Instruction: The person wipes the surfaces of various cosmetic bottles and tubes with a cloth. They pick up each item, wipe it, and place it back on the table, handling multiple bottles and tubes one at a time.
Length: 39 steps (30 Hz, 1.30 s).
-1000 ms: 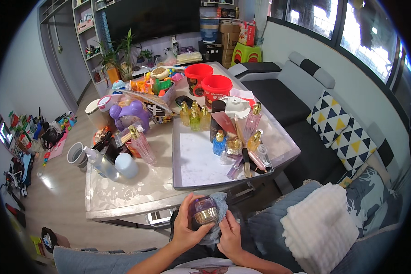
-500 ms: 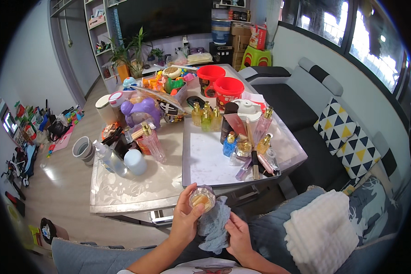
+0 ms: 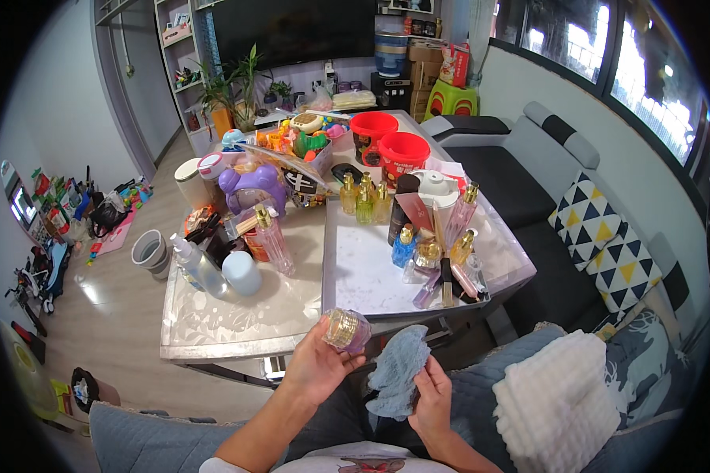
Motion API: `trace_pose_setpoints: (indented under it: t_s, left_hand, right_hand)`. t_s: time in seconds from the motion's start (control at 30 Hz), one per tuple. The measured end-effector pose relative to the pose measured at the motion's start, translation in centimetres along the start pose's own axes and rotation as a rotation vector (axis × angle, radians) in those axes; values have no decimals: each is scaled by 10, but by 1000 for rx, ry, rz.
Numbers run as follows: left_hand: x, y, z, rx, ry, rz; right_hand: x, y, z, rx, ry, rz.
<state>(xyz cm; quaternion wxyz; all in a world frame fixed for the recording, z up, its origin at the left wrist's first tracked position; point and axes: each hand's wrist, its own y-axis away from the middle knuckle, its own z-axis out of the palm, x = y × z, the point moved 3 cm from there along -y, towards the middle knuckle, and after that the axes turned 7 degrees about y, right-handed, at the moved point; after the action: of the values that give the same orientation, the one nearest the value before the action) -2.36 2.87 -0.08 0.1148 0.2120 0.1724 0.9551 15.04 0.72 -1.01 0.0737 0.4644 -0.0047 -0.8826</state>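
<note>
My left hand (image 3: 315,369) is closed around a small glass jar (image 3: 349,331), clear to pale purple with a gold ribbed band, held tilted just beyond the near edge of the table. A blue-grey cloth (image 3: 400,372) hangs from my right hand (image 3: 431,400), pinched between thumb and fingers. Cloth and jar are apart. Beyond them lies a shallow tray (image 3: 351,288) with a white inside. At its right side stand a blue bottle (image 3: 404,250), an amber bottle (image 3: 463,247) and a tall pink spray bottle (image 3: 463,209). Small yellow-green bottles (image 3: 364,203) stand at its far left corner.
On the table's left are a pink bottle (image 3: 273,244), a clear pump bottle (image 3: 199,268), a pale blue-capped container (image 3: 242,273) and a purple bear-shaped case (image 3: 254,189). Two red buckets (image 3: 405,156) stand farther back. A white folded blanket (image 3: 556,390) lies at my right.
My left hand has turned the jar so its gold side shows. The cloth has come away from the jar, moving right with my right hand. The view has shifted slightly.
</note>
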Motion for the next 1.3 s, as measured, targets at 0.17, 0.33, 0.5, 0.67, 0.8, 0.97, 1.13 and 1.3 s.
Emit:
trace_pose_setpoints:
  t_s: [0.17,0.33,0.5,0.67,0.8,0.97,1.13,1.3]
  left_hand:
    - [-4,3,10,105,47,8]
    - [-6,2,13,27,62,-30]
    - [-3,-1,11,-43,72,-88]
    - [-2,-2,6,-111,166,-154]
    - [-3,-4,6,-62,113,-145]
    - [-4,-4,4,-55,97,-150]
    - [-6,-4,-2,-32,3,-103]
    - [-21,1,-7,-4,-162,-47]
  right_hand:
    - [-6,-11,5,-3,272,-159]
    - [-6,-26,14,-67,396,-211]
    - [-2,-31,13,-72,466,-244]
    - [-4,-30,13,-79,489,-241]
    - [-6,-30,13,-72,546,-255]
    - [-15,-29,17,-68,724,-301]
    - [-19,-36,31,-176,846,-360]
    - [-16,-32,40,-178,1112,-491]
